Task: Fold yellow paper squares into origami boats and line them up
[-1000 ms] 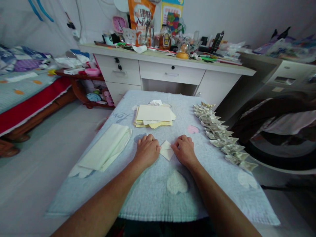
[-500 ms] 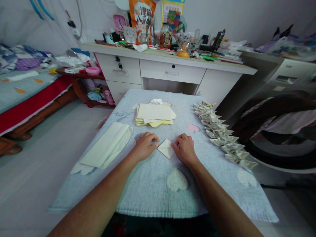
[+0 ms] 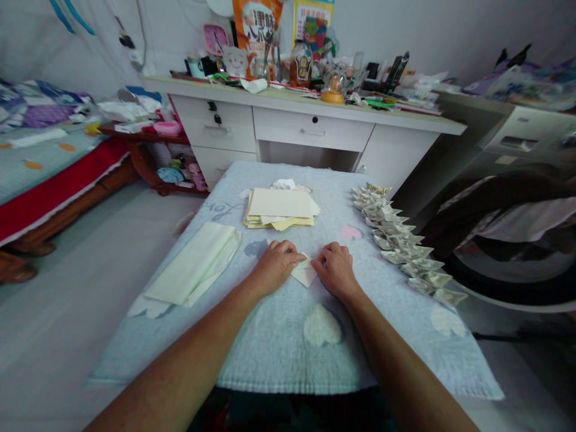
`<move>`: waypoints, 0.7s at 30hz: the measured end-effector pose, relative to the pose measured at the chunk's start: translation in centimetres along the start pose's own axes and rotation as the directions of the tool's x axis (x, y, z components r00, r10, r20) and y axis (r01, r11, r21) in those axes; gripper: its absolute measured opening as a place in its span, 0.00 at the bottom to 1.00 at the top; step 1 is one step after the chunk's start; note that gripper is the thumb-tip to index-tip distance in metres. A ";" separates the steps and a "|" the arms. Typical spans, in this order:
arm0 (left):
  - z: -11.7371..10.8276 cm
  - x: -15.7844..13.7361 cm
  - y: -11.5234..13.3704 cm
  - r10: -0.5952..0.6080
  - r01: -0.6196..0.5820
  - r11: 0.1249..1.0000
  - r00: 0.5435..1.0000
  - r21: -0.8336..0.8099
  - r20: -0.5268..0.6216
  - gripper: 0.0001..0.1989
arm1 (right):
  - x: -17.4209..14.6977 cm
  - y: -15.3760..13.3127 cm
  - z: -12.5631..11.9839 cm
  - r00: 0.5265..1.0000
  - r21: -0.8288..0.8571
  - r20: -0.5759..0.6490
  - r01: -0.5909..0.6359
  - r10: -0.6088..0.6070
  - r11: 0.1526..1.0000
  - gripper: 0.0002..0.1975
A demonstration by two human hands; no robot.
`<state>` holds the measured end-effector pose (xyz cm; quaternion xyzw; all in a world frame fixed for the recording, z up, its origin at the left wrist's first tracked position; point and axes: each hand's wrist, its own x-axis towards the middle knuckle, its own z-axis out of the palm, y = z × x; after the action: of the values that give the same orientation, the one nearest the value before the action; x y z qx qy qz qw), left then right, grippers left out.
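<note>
A small folded paper square (image 3: pixel 305 275) lies cornerwise on the cloth-covered table (image 3: pixel 265 354), between my hands. My left hand (image 3: pixel 279 264) has its fingers closed at the square's left corner and covers part of it. At the right corner, my right hand (image 3: pixel 333 267) pinches the paper's edge with thumb and forefinger. Beyond them sits a stack of cream paper sheets (image 3: pixel 281 204). To the left is a larger folded pale sheet (image 3: pixel 195 264). Several folded paper boats (image 3: pixel 396 240) stand in a slanting row on the right.
Crumpled white paper (image 3: pixel 283 184) lies behind the stack. A white desk (image 3: pixel 310 129) crowded with jars and bags stands past the table. On the right is a front-loading washing machine (image 3: pixel 508 138); on the left, a bed (image 3: pixel 54 162).
My left hand has moved right, from beside the folded paper square onto its left corner. My right hand has stayed at the right corner.
</note>
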<state>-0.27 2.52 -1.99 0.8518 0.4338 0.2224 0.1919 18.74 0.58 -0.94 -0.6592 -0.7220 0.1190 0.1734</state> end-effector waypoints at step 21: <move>0.1 -0.4 -0.2 -0.012 0.012 1.000 1.000 0.011 0.002 0.19 | 0.2 1.7 -1.1 0.987 0.141 -0.157 0.054 -0.031 0.989 0.05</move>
<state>-0.57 2.31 -2.27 0.8504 0.4401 0.2179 0.1889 20.69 0.87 -0.58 -0.6366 -0.7098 0.1160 0.2784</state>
